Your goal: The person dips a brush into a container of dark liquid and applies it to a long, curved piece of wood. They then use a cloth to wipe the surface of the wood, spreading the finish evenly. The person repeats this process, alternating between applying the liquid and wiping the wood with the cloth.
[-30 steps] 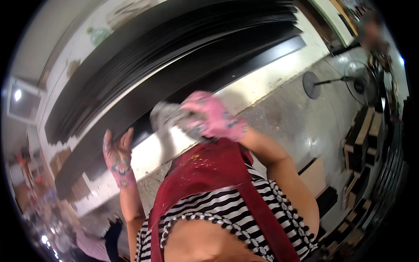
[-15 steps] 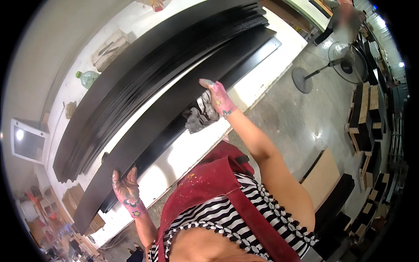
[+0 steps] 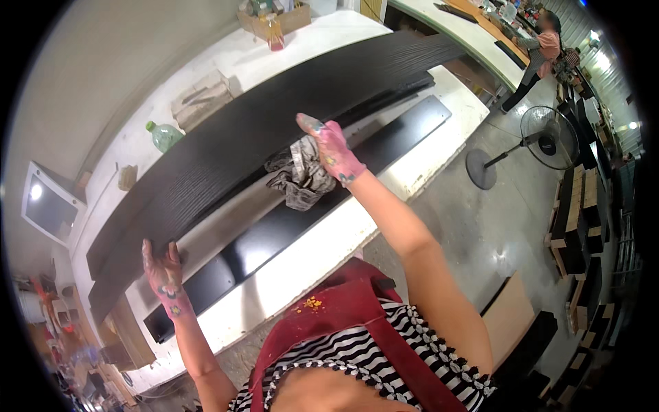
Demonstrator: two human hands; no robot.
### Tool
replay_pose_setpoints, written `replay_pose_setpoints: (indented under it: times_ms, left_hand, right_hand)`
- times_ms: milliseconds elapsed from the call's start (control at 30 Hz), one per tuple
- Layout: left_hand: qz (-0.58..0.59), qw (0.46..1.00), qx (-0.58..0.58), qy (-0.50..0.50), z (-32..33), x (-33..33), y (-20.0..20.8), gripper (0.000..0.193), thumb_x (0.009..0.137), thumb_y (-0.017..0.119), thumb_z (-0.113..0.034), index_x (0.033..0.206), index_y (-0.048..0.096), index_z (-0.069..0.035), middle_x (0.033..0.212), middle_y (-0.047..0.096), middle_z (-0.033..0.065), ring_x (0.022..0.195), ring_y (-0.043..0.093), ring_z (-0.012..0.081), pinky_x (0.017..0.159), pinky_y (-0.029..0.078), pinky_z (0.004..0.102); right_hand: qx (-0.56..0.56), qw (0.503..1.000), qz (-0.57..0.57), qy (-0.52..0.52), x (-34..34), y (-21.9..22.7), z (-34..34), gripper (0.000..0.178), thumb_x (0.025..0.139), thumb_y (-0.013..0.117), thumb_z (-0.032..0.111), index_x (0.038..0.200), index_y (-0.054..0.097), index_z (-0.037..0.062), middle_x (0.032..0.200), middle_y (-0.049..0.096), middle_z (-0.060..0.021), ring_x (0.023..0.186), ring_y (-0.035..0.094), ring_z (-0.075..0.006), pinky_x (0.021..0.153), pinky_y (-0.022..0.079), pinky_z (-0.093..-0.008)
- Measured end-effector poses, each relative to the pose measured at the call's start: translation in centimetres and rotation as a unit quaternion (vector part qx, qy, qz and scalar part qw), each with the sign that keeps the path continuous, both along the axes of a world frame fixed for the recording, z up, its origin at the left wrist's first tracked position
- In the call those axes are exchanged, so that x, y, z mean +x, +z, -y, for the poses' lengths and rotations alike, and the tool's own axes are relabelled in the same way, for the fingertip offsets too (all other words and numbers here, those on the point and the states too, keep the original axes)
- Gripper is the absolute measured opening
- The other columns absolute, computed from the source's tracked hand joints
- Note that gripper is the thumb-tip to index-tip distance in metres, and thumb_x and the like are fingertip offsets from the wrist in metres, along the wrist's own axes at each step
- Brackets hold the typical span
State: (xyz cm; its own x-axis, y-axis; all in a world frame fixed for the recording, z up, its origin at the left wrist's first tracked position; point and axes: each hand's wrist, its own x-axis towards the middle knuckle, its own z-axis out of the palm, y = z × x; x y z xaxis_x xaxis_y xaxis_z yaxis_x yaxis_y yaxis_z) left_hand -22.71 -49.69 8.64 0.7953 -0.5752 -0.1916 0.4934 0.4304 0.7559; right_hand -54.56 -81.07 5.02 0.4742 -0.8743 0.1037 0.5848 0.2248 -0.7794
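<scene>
A long black board (image 3: pixel 226 161) lies over the stack of similar boards, tilted across the white table. My left hand (image 3: pixel 167 278), in a pink flowered glove, grips the near edge of the board toward its left end, thumb and a finger showing. My right hand (image 3: pixel 336 154), gloved alike, is at the same edge farther right. It holds a crumpled grey patterned rag (image 3: pixel 302 178) against the board; its fingers under the edge are hidden. Between the board and me, a smooth black panel (image 3: pixel 274 237) with small holes near its ends lies flat on the table.
On the white table (image 3: pixel 257 292), behind the boards, are a green plastic bottle (image 3: pixel 163 136), a wooden block (image 3: pixel 202 101) and a cardboard box (image 3: pixel 295 19). A standing fan (image 3: pixel 547 141) is on the floor to the right, near stacked boards (image 3: pixel 570 199). A person (image 3: pixel 546 51) stands at a farther table.
Both hands have moved away from me and leftward with the black board, which now covers the stack. The smooth panel, mostly covered before, now shows along most of its length.
</scene>
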Motion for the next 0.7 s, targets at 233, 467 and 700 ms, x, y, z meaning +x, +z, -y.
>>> replay_pose_setpoints:
  times_ms: [233, 467, 700]
  left_hand:
    - [0.105, 0.993, 0.048, -0.038, 5.5, 8.5, -2.8, 0.034, 0.096, 0.062, -0.013, 0.125, 0.053, 0.0, 0.12, 0.059, 0.011, 0.113, 0.055, 0.0182, 0.09, 0.053, 0.0303]
    - [-0.063, 0.984, 0.066, -0.15, 5.7, 9.8, -3.1, 0.055, 0.093, 0.066, -0.024, 0.135, 0.044, 0.004, 0.122, 0.061, 0.0276, 0.109, 0.065, 0.027, 0.081, 0.058, 0.0274]
    - [0.232, 0.896, 0.321, -0.201, 4.5, 6.7, 2.5, 0.055, 0.094, 0.065, -0.042, 0.116, 0.061, 0.008, 0.096, 0.07, 0.0165, 0.087, 0.07, 0.0214, 0.069, 0.057, 0.029]
  right_hand:
    - [-0.019, 0.967, -0.254, 0.019, 4.3, 2.5, 4.7, 0.038, 0.092, 0.067, 0.038, 0.097, 0.068, 0.0005, 0.097, 0.067, -0.0043, 0.089, 0.055, -0.0125, 0.087, 0.044, -0.0281]
    - [-0.166, 0.881, -0.438, 0.065, 3.6, 3.4, 6.2, 0.069, 0.089, 0.054, 0.07, 0.082, 0.061, 0.0018, 0.071, 0.051, -0.001, 0.075, 0.045, -0.0147, 0.076, 0.042, -0.0323]
    - [-0.088, 0.887, -0.441, 0.099, 4.6, 1.0, 8.6, 0.073, 0.086, 0.058, 0.071, 0.102, 0.071, 0.0007, 0.095, 0.066, -0.0064, 0.091, 0.055, -0.017, 0.09, 0.042, -0.0299]
